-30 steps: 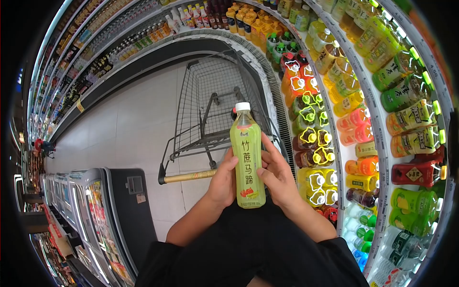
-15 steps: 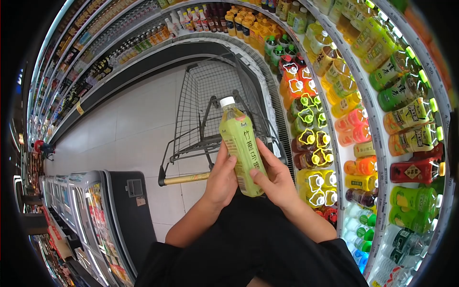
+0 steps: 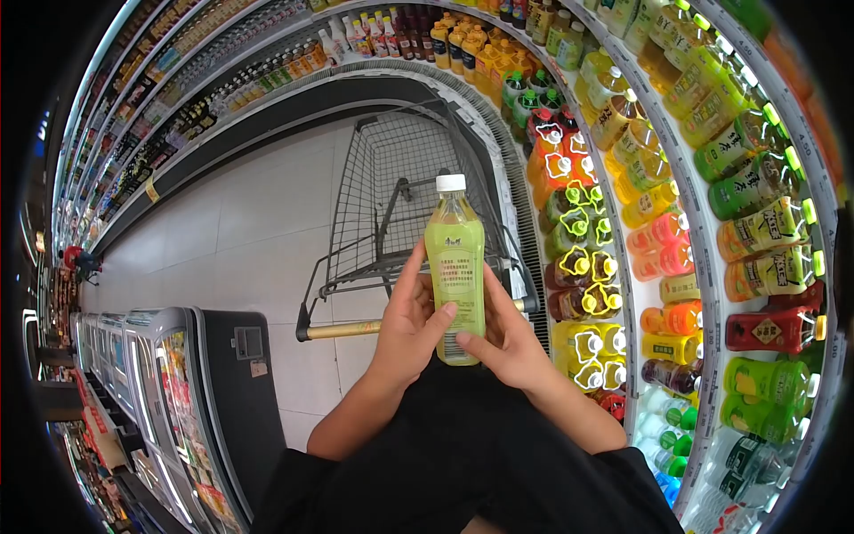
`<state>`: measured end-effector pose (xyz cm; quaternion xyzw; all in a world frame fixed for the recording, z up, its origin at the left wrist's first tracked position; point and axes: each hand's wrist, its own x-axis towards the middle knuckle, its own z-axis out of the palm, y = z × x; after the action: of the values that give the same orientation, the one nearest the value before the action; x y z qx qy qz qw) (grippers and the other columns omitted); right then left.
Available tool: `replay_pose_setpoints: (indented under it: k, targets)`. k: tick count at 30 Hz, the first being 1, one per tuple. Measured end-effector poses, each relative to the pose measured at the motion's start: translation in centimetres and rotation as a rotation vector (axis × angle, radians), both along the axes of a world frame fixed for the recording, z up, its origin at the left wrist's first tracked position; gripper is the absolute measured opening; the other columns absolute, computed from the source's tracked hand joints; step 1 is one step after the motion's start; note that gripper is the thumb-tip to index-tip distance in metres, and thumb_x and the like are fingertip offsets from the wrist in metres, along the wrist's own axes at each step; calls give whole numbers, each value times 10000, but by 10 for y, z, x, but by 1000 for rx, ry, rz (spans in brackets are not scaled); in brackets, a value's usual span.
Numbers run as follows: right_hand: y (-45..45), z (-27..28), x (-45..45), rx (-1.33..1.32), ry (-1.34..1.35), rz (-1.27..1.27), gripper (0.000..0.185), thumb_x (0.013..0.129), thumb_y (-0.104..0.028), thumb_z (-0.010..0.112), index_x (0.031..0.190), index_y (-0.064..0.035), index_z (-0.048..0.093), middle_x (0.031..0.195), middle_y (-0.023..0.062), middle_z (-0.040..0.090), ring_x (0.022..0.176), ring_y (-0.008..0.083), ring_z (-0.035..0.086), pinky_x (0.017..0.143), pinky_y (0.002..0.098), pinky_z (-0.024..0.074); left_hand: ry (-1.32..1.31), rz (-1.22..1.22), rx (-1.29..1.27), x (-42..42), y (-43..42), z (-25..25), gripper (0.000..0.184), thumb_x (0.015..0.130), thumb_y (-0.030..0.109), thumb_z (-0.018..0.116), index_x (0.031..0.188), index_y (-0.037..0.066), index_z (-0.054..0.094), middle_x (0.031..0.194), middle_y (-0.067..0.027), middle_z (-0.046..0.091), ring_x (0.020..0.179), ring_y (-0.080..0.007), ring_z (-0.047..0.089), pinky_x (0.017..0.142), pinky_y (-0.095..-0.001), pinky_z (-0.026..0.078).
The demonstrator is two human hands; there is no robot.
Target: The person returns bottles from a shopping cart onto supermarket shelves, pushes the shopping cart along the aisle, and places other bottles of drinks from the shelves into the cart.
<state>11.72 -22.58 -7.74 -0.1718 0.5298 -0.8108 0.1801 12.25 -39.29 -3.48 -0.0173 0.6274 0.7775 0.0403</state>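
A pale green drink bottle [image 3: 455,258] with a white cap stands nearly upright in the middle of the head view. Small lines of print on its label face me, with a barcode low down. My left hand [image 3: 411,316] wraps its left side, thumb across the label. On the other side my right hand [image 3: 503,334] grips the lower part, its thumb also on the front. The fingers behind the bottle are mostly hidden. Just beyond the bottle is a grey wire shopping cart [image 3: 365,191], partly covered by it.
Curved shelves of bottled drinks [image 3: 658,231] rise close on the right and continue round the back. Tiled floor [image 3: 231,258] lies to the left of the cart. A chest freezer [image 3: 231,374] stands at the lower left. Someone in red [image 3: 76,260] is far off at the left.
Both hands have turned the bottle so that its small-print side faces me instead of the large characters. It is also more upright and slightly further right.
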Motion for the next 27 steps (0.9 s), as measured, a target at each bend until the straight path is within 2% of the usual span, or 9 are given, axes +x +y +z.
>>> replay_pose_setpoints:
  k: [2,8,12,15,17,27]
  targets:
    - [3,7,0,-36,-59,41,936,951,68,613,1649,-32,-2,1672,176,227,1543,256,252,1220,385,271,5,-19,-36,0,-2,0,819,975,-11,611,1647,57,149,1271,-129,573,1212,-198,576,1047,-353,464]
    - [4,10,1,-124,-171,41,902,962,-4,646,1648,-19,60,1636,157,305,1504,243,326,1214,390,281,41,-36,-87,0,1,-1,806,970,-12,616,1638,48,169,1258,-125,574,1169,-187,595,1018,-352,480]
    - [6,8,-1,-132,-177,41,903,959,-8,651,1648,-19,68,1626,154,322,1498,240,337,1213,392,283,53,-45,-95,-1,0,-2,805,971,-1,623,1635,43,170,1260,-130,576,1162,-187,601,1007,-349,488]
    - [7,8,-3,-111,-166,91,909,971,51,595,1652,-43,0,1663,171,249,1534,243,271,1217,381,270,53,-42,-91,-1,1,-3,804,974,7,622,1635,42,166,1265,-133,575,1161,-189,602,1006,-348,489]
    - [5,8,-2,-119,-176,37,897,966,-13,646,1647,-17,63,1617,152,333,1490,236,348,1208,387,292,59,-46,-95,-2,1,-4,802,974,6,619,1635,42,166,1265,-132,574,1160,-189,602,1008,-348,488]
    - [7,7,2,-24,-92,-17,874,984,1,615,1643,-4,40,1613,163,328,1485,238,350,1197,381,312,75,-61,-122,-6,6,-6,773,987,8,605,1632,40,181,1251,-121,571,1145,-176,596,1007,-338,487]
